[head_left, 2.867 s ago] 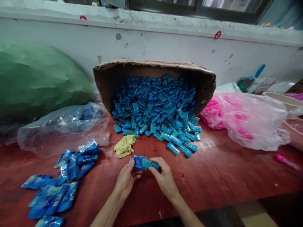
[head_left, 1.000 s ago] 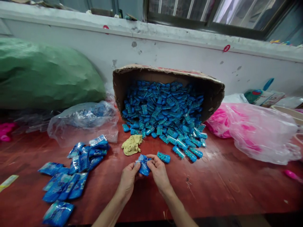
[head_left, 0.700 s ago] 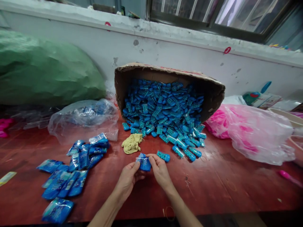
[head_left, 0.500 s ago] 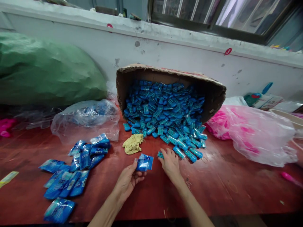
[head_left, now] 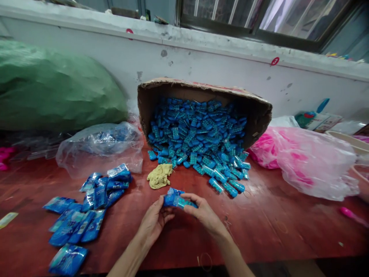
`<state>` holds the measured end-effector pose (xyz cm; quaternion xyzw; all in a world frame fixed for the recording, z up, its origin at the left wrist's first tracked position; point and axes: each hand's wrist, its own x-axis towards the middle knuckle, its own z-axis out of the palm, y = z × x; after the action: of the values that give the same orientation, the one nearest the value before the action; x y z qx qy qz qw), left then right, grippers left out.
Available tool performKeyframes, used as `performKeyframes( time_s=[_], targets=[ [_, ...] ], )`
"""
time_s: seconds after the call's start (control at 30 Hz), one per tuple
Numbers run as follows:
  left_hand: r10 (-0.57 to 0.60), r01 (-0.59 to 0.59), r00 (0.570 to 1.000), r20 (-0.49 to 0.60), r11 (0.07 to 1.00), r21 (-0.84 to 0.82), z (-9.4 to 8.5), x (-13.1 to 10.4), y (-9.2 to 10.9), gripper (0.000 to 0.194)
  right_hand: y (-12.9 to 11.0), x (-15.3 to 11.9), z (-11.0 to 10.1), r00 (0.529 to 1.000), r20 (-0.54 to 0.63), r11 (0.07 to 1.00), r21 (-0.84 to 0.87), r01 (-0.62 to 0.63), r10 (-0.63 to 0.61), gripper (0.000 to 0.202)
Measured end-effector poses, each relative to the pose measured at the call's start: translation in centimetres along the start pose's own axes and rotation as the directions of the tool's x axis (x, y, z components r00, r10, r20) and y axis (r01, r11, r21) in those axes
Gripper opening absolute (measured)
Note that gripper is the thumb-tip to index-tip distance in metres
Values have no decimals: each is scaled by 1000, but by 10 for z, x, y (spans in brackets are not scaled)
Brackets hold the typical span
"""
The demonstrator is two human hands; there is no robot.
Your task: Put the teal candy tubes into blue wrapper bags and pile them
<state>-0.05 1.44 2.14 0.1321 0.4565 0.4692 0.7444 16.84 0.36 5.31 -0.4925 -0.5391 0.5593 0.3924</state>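
My left hand is closed on a blue printed packet over the red table. Between the thumb and fingers of my right hand is a small blue bottle with clear wrap, its left end against the packet's right side. Beyond the hands, a tipped cardboard box spills many similar blue bottles onto the table. Filled blue packets lie in a loose pile at the left. A crumpled yellow cloth lies just behind my left hand.
A clear plastic bag and a large green sack stand at the back left. To the right are a pink-and-white plastic bag and a pink-handled item. A wall with a window rises behind.
My right hand has moved left from the table with a blue bottle, bringing it against the packet in my left hand. The view has shifted slightly.
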Motion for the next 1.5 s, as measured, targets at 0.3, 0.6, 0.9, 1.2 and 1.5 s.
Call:
performKeyframes(
  time_s=[0.3,0.6,0.9,1.2,1.5],
  targets=[
    [43,-51,993,106,996,72,-2,-4,3,20,-7,-2,0,999,-12,991,-130,30,-32,36],
    [53,-64,991,120,994,93,-2,-3,6,24,-9,-4,-1,996,-7,964,-252,89,-93,38],
    [99,-123,978,183,985,122,-3,-4,5,27,-13,-7,2,989,-34,940,-316,129,-147,34],
    [132,-156,968,214,983,99,-4,-4,7,26,-10,-10,7,999,32,985,-167,32,-27,41],
    [176,-201,965,192,972,122,-2,-4,8,24,-12,-13,6,997,41,956,-283,79,-70,54]
  ],
)
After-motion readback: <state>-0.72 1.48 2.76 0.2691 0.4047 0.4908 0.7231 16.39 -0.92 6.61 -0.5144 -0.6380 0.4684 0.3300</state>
